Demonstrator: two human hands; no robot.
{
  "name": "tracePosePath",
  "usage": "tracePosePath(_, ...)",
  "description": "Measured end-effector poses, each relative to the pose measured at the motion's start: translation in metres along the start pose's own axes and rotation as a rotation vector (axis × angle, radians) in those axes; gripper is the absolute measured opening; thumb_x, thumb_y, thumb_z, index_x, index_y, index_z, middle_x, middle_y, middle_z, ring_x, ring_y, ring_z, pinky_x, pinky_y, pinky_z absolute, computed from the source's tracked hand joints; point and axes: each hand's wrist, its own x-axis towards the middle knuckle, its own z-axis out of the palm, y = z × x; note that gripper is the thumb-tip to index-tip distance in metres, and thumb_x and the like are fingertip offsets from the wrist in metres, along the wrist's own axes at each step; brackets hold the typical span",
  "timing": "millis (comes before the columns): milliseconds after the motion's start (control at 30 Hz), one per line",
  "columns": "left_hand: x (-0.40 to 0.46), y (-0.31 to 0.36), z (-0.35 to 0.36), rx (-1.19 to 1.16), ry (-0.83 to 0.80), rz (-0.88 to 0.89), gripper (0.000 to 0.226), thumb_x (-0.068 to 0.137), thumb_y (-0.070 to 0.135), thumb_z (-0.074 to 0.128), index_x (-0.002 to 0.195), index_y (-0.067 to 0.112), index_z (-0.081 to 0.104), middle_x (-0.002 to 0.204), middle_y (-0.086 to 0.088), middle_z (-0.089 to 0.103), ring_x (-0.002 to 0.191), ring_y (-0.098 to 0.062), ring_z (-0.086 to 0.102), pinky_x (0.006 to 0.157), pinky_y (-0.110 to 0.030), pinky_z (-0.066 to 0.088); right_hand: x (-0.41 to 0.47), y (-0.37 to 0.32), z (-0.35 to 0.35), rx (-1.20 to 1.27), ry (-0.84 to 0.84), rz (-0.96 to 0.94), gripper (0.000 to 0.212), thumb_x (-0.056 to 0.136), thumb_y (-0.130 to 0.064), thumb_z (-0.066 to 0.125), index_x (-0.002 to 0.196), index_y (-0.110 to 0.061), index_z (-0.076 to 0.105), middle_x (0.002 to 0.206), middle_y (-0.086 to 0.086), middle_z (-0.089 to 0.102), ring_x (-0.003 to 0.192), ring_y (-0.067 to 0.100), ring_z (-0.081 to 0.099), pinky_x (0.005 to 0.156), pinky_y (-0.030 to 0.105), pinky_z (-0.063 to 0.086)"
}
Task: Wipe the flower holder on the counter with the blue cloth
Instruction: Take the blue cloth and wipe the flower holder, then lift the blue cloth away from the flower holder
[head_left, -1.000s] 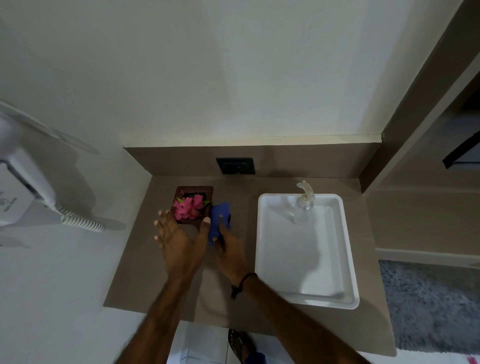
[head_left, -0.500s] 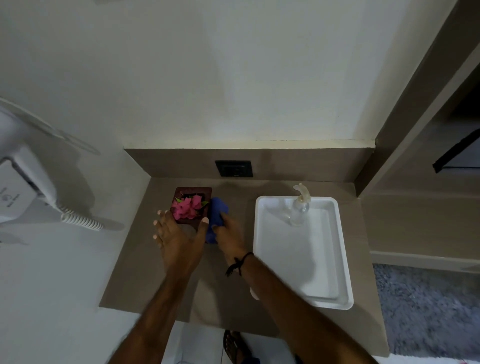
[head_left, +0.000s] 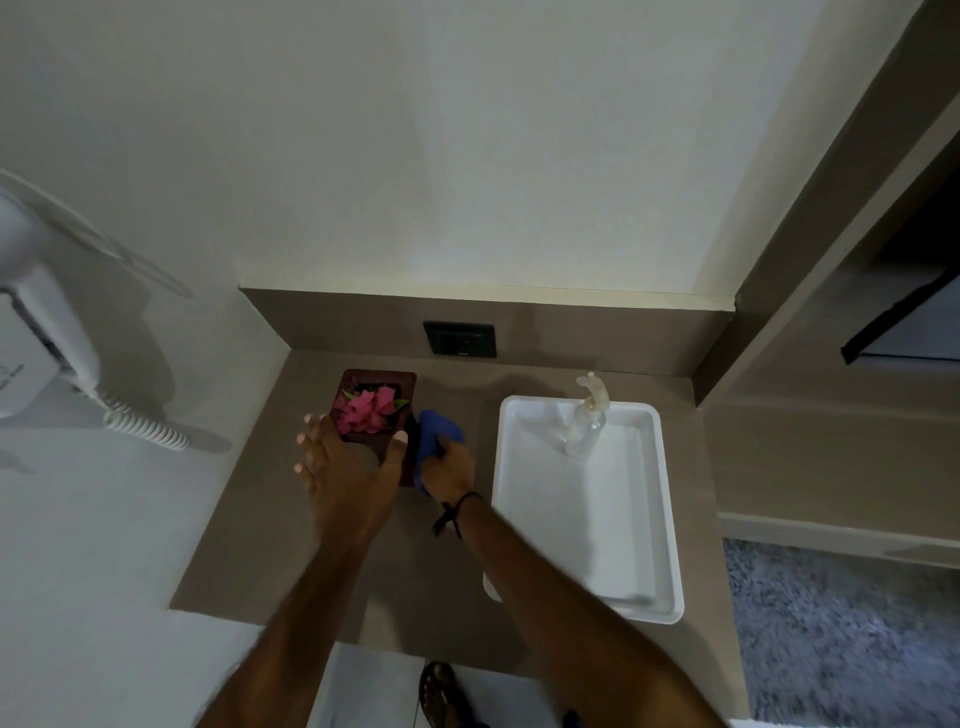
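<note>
A dark brown square flower holder with pink flowers stands on the brown counter, near the back left corner. My left hand grips its near side, thumb on the right edge and fingers along the left. My right hand is closed on a crumpled blue cloth and presses it against the holder's right side.
A white rectangular tray lies on the counter's right part with a clear pump bottle at its back. A dark wall socket sits in the backsplash. A white wall-mounted device with a coiled cord hangs at left.
My right hand has slid the blue cloth forward along the holder's right side and bunched it tighter. My left hand has closed in on the holder's near edge.
</note>
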Motion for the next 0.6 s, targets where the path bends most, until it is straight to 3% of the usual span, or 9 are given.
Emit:
tracePosePath(100, 0.000, 0.003, -0.001, 0.000, 0.002, -0.003, 0.112, 0.085, 0.063, 0.063, 0.164, 0.008, 0.006, 0.175, -0.013, 0.007, 0.162, -0.031, 0.001, 0.130, -0.051, 0.002, -0.004, -0.012, -0.010, 0.108, -0.042, -0.048, 0.044, 0.095, 0.003, 0.045, 0.138, 0.000, 0.053, 0.133, 0.027, 0.061, 0.103, 0.033, 0.060, 0.068, 0.022, 0.047)
tracePosePath(200, -0.001, 0.005, -0.002, 0.037, -0.006, -0.003, 0.113, 0.086, 0.062, 0.062, 0.164, 0.006, 0.003, 0.175, -0.014, 0.005, 0.162, -0.031, 0.000, 0.130, -0.051, 0.002, -0.017, -0.029, -0.024, 0.405, -0.108, 0.049, 0.053, 0.095, 0.004, 0.051, 0.147, -0.005, 0.046, 0.143, 0.019, 0.054, 0.117, 0.038, 0.061, 0.082, 0.034, 0.055)
tracePosePath(267, 0.001, 0.005, -0.004, 0.052, -0.040, -0.012, 0.113, 0.087, 0.063, 0.060, 0.164, 0.006, -0.001, 0.175, -0.014, 0.001, 0.162, -0.031, -0.003, 0.130, -0.051, 0.000, -0.031, -0.037, -0.042, 0.605, -0.184, 0.079, 0.054, 0.093, 0.006, 0.052, 0.146, -0.004, 0.047, 0.141, 0.020, 0.056, 0.106, 0.034, 0.066, 0.071, 0.030, 0.060)
tracePosePath(333, 0.000, 0.007, -0.006, 0.071, -0.060, -0.027, 0.115, 0.087, 0.065, 0.058, 0.163, 0.005, -0.004, 0.175, -0.015, -0.003, 0.162, -0.032, -0.007, 0.129, -0.051, -0.003, -0.043, -0.039, -0.065, 0.793, -0.225, 0.098, 0.047, 0.093, 0.006, 0.050, 0.139, -0.004, 0.052, 0.132, 0.019, 0.062, 0.093, 0.026, 0.068, 0.059, 0.026, 0.061)
tracePosePath(433, -0.012, 0.019, -0.010, 0.034, 0.034, 0.029, 0.110, 0.090, 0.061, 0.059, 0.164, 0.004, 0.000, 0.174, -0.018, -0.002, 0.161, -0.035, -0.008, 0.130, -0.052, -0.002, -0.058, -0.033, -0.096, 1.000, -0.251, 0.134, 0.024, 0.094, -0.001, 0.052, 0.115, -0.009, 0.062, 0.098, 0.009, 0.078, 0.081, 0.023, 0.075, 0.058, 0.030, 0.063)
tracePosePath(467, -0.019, 0.025, -0.009, -0.031, 0.099, 0.096, 0.104, 0.091, 0.055, 0.061, 0.164, 0.005, 0.006, 0.174, -0.019, 0.005, 0.161, -0.036, 0.000, 0.130, -0.053, 0.005, -0.060, -0.030, -0.103, 1.023, -0.248, 0.135, 0.019, 0.095, -0.007, 0.055, 0.112, -0.011, 0.062, 0.094, 0.007, 0.080, 0.081, 0.022, 0.077, 0.061, 0.032, 0.064)
tracePosePath(533, -0.034, 0.033, -0.006, -0.245, 0.147, 0.241, 0.085, 0.092, 0.044, 0.064, 0.159, 0.009, 0.025, 0.164, -0.019, 0.035, 0.152, -0.036, 0.035, 0.122, -0.052, 0.033, -0.064, -0.022, -0.116, 0.998, -0.223, 0.105, 0.028, 0.093, -0.023, 0.063, 0.118, -0.012, 0.059, 0.109, 0.010, 0.077, 0.096, 0.025, 0.075, 0.073, 0.036, 0.064)
tracePosePath(600, -0.052, 0.042, 0.003, -0.474, 0.037, 0.252, 0.063, 0.089, 0.046, 0.063, 0.144, 0.019, 0.045, 0.136, -0.009, 0.062, 0.121, -0.018, 0.066, 0.100, -0.038, 0.058, -0.069, -0.012, -0.131, 0.949, -0.205, 0.074, 0.044, 0.083, -0.031, 0.074, 0.121, -0.012, 0.060, 0.117, 0.012, 0.074, 0.107, 0.029, 0.071, 0.089, 0.042, 0.061)
